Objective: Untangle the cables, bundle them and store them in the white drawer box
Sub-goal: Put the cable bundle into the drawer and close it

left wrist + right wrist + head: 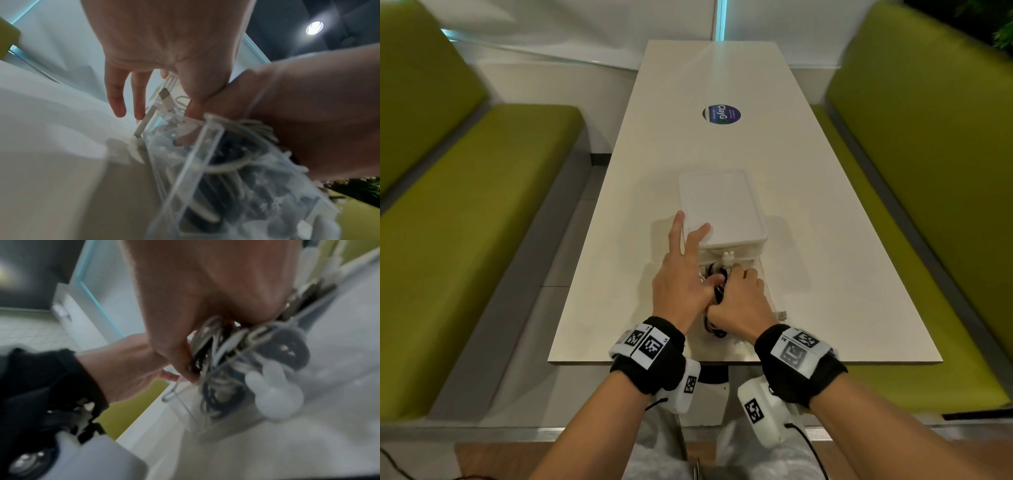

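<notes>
The white drawer box (722, 205) stands in the middle of the table, its clear drawer (205, 146) pulled out toward me. A white rabbit-shaped knob (273, 386) shows at the box's front. My right hand (739, 294) grips a coiled bundle of black and white cables (209, 353) and holds it down in the drawer. My left hand (685, 270) lies beside it with straight fingers (119, 100) against the box's left edge, the thumb tucked toward the cables (719, 291). Most of the bundle is hidden under both hands.
The long white table (825, 274) runs away from me, with green benches (465, 222) on both sides. A round blue sticker (721, 114) sits farther along it. A small white connector (781, 313) lies on the table just right of my right hand.
</notes>
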Available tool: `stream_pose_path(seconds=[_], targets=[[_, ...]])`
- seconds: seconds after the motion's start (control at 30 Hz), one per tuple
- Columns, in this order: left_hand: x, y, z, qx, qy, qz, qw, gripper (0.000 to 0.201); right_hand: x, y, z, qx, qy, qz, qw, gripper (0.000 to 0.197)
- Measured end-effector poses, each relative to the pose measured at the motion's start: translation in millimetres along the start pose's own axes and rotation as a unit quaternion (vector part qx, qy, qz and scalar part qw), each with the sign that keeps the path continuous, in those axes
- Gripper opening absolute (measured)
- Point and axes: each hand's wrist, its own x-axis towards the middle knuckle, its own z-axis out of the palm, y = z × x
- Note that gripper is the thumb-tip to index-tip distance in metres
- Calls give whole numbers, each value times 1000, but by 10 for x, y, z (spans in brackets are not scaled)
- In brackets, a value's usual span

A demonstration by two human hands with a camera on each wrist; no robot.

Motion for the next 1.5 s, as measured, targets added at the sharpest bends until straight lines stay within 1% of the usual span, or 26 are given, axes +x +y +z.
stream_pose_path(seconds=[0.07,0.13,0.2,0.27,0.33,0.4,0.47,0.53,0.63,0.73,0.77,0.83,0.9,0.97,1.03,1.1,1.17,1.23,1.3,1.37,1.43,1.5], targets=[[2,-11,-9,5,-4,1,1000,87,-19,19,-89,-39,-49,-31,998,77],[0,-13,-4,9,-2,1,1000,89,-60,77,-155,-79,-74,-66,992,85],[-10,-4,20,7,2,-5,1000,89,-143,136,-140,-131,-58,-89,986,93],[-22,14,42,9,7,-5,1000,89,-211,177,-54,-146,-32,-90,985,99],[-31,19,45,8,12,-1,1000,88,-209,218,41,-143,-13,-95,985,97],[-31,6,40,0,14,5,1000,88,-168,257,78,-132,-15,-98,986,94],[-27,-24,23,-18,11,23,1000,86,-112,283,78,-103,-19,-89,991,90],[-32,-52,-12,-37,-2,35,999,83,-64,291,94,-64,-9,-77,995,87],[-52,-61,-65,-34,-20,34,999,83,-11,246,167,-48,-5,-70,996,88],[-37,-48,-55,-19,-19,31,999,88,21,185,203,-34,-5,-62,998,91],[-31,-45,-40,-16,-16,28,999,89,27,172,174,-14,-10,-63,998,92],[-26,-46,-21,-11,-10,26,1000,90,31,178,42,61,-35,-61,996,94],[-30,-43,-15,-8,-6,27,1000,90,9,219,-118,103,-56,-74,990,88],[-31,-46,-12,-7,-2,28,1000,90,-58,251,-204,66,-39,-118,990,79],[-30,-50,0,-6,2,28,1000,90,-145,272,-183,-20,-6,-157,987,74],[-26,-45,10,1,6,30,1000,88,-229,294,-98,-107,-2,-166,980,77],[-25,-55,5,6,11,34,999,88,-234,351,4,-182,6,-182,966,74],[-35,-67,-4,1,10,42,999,86,-171,383,67,-213,27,-205,955,72],[-37,-80,-21,-9,12,60,998,83,-48,376,122,-182,23,-177,967,73],[-39,-82,-50,-14,12,64,998,81,23,336,179,-148,19,-152,977,68],[-39,-72,-81,-15,4,58,998,80,32,318,210,-98,41,-150,983,61],[-43,-54,-108,-21,-5,57,998,82,3,320,194,-18,75,-149,986,57]])
